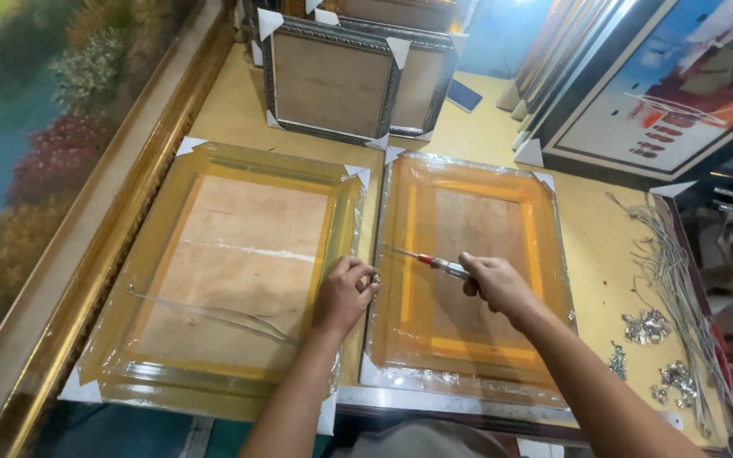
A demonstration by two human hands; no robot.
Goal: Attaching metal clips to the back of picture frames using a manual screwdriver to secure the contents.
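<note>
left hand (345, 294): fingers curled, pinching small metal fitting (375, 277) at right edge of left wrapped frame (222, 271) | right hand (495, 282): closed fist on screwdriver (430, 262), tip pointing left toward fitting | right wrapped frame (468, 271) lies under the tool | both frames face-down on yellow table (587, 254)

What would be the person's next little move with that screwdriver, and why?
Probably bringing the screwdriver tip down to the small metal piece pinched in the left hand at the left frame's right edge: the tip already points there, a short way off.
</note>
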